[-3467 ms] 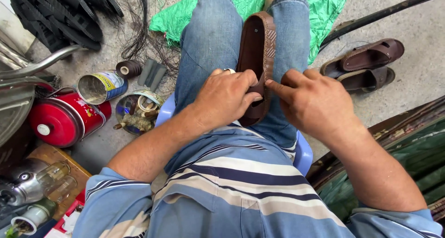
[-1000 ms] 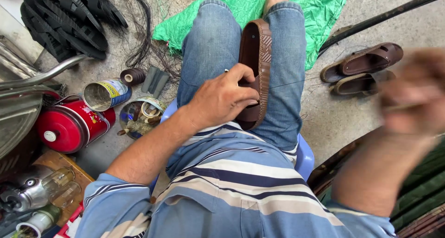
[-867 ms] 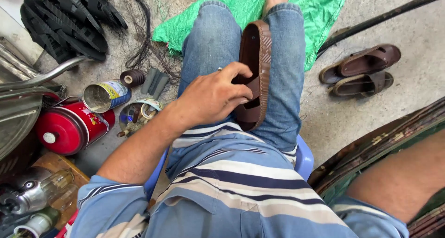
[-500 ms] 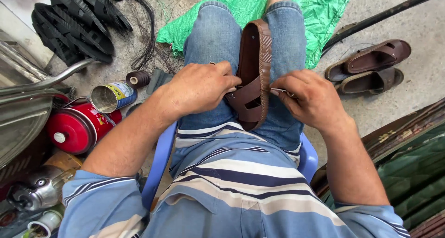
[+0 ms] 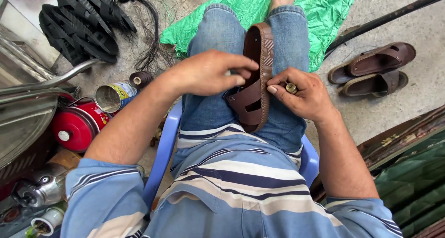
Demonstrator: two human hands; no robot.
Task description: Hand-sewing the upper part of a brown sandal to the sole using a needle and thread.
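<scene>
While the sandal [image 5: 256,76] lies sole-edge up between the knees, left hand [image 5: 208,73] closes its fingers on the straps; right hand [image 5: 303,94] pinches a small brass-capped tool [image 5: 291,88] beside the stitched rim. Leather looks stiff yet light; straps likely give the best grip.

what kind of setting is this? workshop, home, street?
Probably an informal street-side shoe repair spot. The person sits on a blue plastic chair on bare concrete, with a brown sandal held between the knees under both hands. More sandals lie alongside, black rubber sole pieces are piled nearby, and an open tin can stands close.
</scene>
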